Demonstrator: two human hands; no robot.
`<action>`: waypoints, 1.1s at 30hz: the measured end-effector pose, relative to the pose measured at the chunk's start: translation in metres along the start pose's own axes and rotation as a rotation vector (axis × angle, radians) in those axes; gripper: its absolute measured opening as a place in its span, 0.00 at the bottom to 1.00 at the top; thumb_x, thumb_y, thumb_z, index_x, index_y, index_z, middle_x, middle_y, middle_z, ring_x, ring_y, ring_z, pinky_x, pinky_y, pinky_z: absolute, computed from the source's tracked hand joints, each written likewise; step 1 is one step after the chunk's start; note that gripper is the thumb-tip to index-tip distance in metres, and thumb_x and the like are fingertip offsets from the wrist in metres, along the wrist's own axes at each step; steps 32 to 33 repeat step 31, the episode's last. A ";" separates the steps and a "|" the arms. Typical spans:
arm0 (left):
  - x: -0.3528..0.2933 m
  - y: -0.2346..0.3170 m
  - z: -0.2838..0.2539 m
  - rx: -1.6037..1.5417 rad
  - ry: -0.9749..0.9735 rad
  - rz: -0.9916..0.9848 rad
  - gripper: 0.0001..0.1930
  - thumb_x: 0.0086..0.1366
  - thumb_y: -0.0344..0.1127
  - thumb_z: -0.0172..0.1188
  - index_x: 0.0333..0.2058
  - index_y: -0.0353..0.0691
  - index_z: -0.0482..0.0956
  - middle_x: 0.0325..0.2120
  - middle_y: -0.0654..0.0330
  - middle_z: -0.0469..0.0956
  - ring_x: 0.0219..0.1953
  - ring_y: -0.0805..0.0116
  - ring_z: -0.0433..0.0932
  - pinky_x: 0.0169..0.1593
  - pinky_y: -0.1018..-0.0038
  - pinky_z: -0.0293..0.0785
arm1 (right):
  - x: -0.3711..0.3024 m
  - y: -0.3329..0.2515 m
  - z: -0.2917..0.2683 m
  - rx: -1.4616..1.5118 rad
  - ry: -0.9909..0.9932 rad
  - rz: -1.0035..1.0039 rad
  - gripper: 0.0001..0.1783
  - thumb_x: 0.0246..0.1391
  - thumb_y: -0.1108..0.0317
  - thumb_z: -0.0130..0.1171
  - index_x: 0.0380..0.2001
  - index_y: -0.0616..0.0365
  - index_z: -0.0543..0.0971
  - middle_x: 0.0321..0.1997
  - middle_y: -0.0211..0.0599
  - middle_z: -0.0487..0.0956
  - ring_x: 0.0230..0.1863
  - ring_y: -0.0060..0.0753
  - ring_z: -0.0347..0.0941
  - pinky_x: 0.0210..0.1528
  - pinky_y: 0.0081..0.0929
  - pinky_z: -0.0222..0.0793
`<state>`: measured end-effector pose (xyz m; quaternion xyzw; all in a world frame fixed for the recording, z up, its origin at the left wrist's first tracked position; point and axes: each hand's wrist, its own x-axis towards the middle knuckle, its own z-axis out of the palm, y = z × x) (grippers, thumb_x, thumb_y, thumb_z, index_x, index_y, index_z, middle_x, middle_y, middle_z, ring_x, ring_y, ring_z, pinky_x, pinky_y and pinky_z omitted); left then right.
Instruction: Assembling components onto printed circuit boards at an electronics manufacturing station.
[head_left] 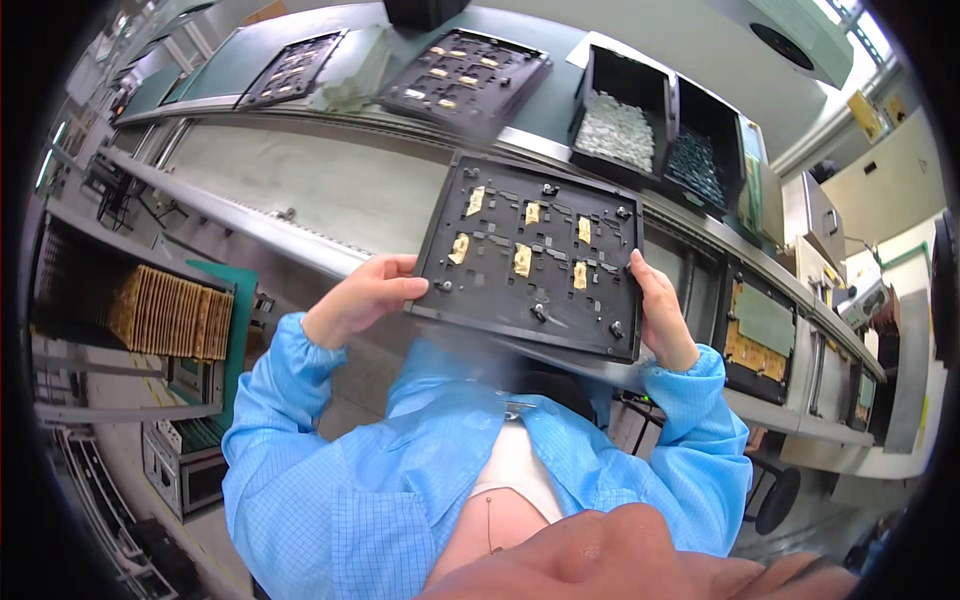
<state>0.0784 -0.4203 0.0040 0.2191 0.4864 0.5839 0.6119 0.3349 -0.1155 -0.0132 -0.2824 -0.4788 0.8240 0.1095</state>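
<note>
A black rectangular fixture tray (500, 295) is held up in front of me, tilted a little. On its face sit several pieces of tan tape (522, 261), small dark slots and metal knobs near the edges. My left hand (368, 296) grips its left edge, thumb on top. At the right edge my right hand (660, 308) holds it, with the thumb up along the side and the other fingers hidden beneath. Beyond it, a similar black tray (465, 75) with tape pieces lies on the green-topped bench.
Two black bins stand at the back right, one with whitish small parts (613, 132), the other with dark parts (697, 165). A conveyor rail (300, 235) crosses in front. At left is a rack of brown boards (175, 312). Another fixture with a board (762, 330) sits right.
</note>
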 end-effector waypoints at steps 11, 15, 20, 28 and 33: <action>0.082 -0.001 -0.027 0.430 -0.105 -0.241 0.21 0.65 0.35 0.65 0.53 0.33 0.76 0.43 0.65 0.81 0.40 0.78 0.78 0.38 0.80 0.76 | 0.012 0.039 -0.051 0.080 0.184 0.033 0.23 0.68 0.55 0.53 0.51 0.66 0.75 0.49 0.42 0.81 0.48 0.32 0.79 0.53 0.30 0.77; 0.076 -0.007 -0.027 0.454 -0.062 -0.222 0.19 0.64 0.34 0.65 0.52 0.34 0.77 0.42 0.67 0.81 0.40 0.79 0.76 0.40 0.82 0.71 | 0.001 0.044 -0.042 0.115 0.193 0.021 0.23 0.68 0.55 0.53 0.52 0.67 0.73 0.51 0.43 0.80 0.50 0.34 0.79 0.55 0.31 0.76; 0.067 0.002 -0.001 0.382 0.027 -0.231 0.17 0.62 0.37 0.65 0.48 0.35 0.80 0.37 0.70 0.80 0.37 0.81 0.71 0.38 0.81 0.64 | -0.004 0.037 -0.046 0.113 0.233 0.020 0.23 0.69 0.56 0.51 0.54 0.67 0.73 0.53 0.44 0.80 0.50 0.34 0.79 0.56 0.31 0.75; 0.086 -0.024 -0.010 0.370 0.037 -0.108 0.17 0.61 0.32 0.64 0.48 0.30 0.80 0.36 0.65 0.81 0.38 0.78 0.73 0.41 0.79 0.69 | 0.000 0.023 -0.065 0.038 0.192 0.026 0.22 0.69 0.57 0.52 0.54 0.66 0.74 0.53 0.44 0.80 0.51 0.34 0.78 0.58 0.32 0.73; 0.072 -0.024 0.000 0.359 0.126 -0.033 0.17 0.60 0.31 0.64 0.47 0.29 0.79 0.35 0.64 0.81 0.39 0.76 0.74 0.44 0.77 0.70 | 0.005 0.011 -0.066 0.068 0.034 0.021 0.27 0.68 0.57 0.53 0.60 0.68 0.69 0.60 0.48 0.75 0.60 0.43 0.73 0.64 0.39 0.69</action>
